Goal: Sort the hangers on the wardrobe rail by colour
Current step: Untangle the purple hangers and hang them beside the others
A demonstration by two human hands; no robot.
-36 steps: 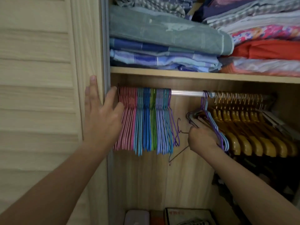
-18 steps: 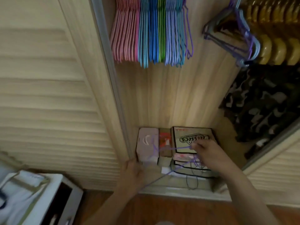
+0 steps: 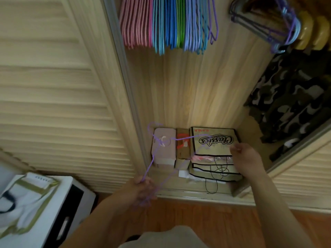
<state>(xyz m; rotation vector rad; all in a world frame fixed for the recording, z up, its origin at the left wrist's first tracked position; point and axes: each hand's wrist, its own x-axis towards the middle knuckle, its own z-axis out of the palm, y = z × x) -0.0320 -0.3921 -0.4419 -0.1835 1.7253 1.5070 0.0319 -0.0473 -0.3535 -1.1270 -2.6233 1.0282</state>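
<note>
Low by the wardrobe floor, left hand (image 3: pixel 143 189) clamps a purple hanger (image 3: pixel 155 153) — right hand (image 3: pixel 246 156) loosely curled, empty.

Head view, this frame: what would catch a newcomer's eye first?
The band of hangers at top centre, grouped pink, blue, green and lilac, stands out first. Below it, the left hand grips a purple wire hanger stretching up over the boxes on the wardrobe floor, while the right hand hovers over the "Classics" bag.
</note>
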